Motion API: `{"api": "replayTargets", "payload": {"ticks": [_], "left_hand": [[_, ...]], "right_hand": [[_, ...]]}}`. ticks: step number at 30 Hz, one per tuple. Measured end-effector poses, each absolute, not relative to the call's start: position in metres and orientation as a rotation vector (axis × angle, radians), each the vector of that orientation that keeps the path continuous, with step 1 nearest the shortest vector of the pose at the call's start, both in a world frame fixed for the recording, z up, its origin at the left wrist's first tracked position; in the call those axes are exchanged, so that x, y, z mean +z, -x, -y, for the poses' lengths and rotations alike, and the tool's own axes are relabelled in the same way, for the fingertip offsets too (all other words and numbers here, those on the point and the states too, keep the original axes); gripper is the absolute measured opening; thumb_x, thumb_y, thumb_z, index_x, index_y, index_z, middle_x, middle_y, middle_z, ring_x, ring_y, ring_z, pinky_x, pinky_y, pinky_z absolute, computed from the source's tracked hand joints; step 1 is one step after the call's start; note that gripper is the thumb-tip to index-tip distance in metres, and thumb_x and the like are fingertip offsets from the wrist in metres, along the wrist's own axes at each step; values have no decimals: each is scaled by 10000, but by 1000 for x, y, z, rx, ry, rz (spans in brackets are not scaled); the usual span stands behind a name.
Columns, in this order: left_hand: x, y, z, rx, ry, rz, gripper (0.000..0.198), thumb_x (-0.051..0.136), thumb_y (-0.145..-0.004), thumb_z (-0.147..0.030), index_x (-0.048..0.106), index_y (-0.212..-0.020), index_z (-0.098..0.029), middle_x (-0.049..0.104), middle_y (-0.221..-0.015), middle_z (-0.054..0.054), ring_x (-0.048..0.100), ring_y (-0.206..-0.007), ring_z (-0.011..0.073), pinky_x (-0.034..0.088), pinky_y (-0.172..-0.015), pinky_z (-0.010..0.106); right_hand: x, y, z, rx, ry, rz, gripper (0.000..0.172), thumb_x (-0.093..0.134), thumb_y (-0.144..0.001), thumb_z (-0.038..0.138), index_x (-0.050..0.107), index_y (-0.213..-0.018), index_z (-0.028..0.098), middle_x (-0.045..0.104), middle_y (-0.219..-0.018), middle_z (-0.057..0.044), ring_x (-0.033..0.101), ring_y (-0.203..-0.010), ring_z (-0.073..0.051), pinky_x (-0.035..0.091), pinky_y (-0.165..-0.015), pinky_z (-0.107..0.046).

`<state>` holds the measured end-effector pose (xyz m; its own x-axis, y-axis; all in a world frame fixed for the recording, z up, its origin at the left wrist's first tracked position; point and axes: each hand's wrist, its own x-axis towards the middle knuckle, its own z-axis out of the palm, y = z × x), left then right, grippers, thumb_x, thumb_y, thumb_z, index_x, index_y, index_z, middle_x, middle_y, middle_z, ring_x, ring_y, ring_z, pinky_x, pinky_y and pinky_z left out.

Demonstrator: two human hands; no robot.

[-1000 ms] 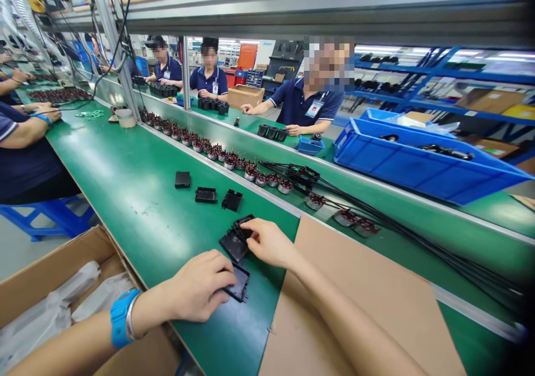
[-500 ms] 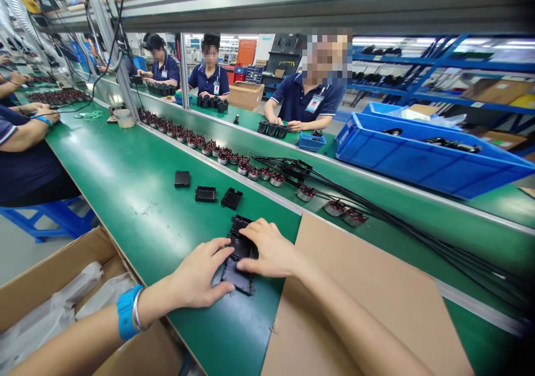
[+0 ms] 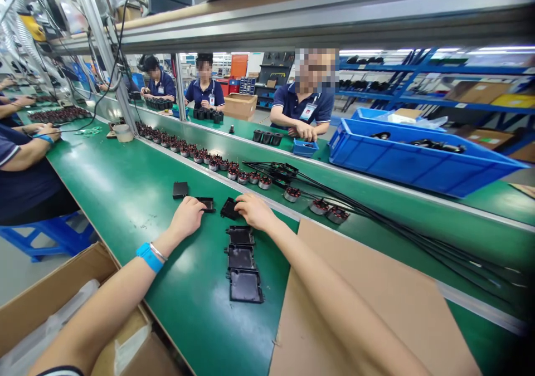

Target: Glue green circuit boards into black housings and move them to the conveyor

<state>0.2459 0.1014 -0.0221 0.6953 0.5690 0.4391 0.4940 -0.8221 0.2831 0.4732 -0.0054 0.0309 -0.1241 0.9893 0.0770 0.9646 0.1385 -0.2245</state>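
Now, left hand (image 3: 188,217): palm down over the green worktop (image 3: 125,186), with the fingertips touching the near edge of a shallow tray (image 3: 207,204).
Grip of left hand: the fingers are bent and held close together; I cannot tell if they pinch the shallow tray or only rest on it.
Right hand (image 3: 254,211): stretched forward, with the fingertips on a black piece (image 3: 229,209).
Grip of right hand: the fingers are curled over the right side of the black piece and the thumb is hidden, so I cannot tell if it is pinched.
Place of these two parts: both lie on the worktop between the hands, just beside each other.
Small box (image 3: 180,189): black, further left, near the shallow tray but apart from the left hand.
Row of three trays (image 3: 241,257): black, open side up, placed end to end between the two forearms, nearer to the person.
Cardboard sheet (image 3: 368,303): flat on the worktop, just right of the row, under the right forearm.
Wristband (image 3: 149,257): blue, on the left wrist, next to a thin metal bangle.
Cardboard box (image 3: 62,309): at the lower left, beside the worktop edge.
Far side: a line of small coils (image 3: 196,154), black cables (image 3: 376,214) and a big blue bin (image 3: 418,164).
People: co-workers in dark blue shirts sit across from the person.
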Motion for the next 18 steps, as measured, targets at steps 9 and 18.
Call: {"api": "replayTargets", "payload": {"ticks": [9,18], "left_hand": [[-30,-246,-100,782,-2778,-910,251,480,-893,-169,702,-1007,-201,623,-901,81,494,-910,241,463,-890,419],[-34,-246,-100,786,-2789,-934,247,474,-899,-178,694,-1010,-194,621,-920,79,485,-915,246,455,-887,405]], "right_hand": [[44,-458,55,351,1833,2330,489,570,-841,500,636,-1209,186,552,-1270,-139,414,-1228,-299,337,-1005,-440],[31,-441,94,386,1836,2392,678,781,-528,432,575,-1117,165,323,-1443,-221,189,-1377,-417,250,-1042,-546]]}}
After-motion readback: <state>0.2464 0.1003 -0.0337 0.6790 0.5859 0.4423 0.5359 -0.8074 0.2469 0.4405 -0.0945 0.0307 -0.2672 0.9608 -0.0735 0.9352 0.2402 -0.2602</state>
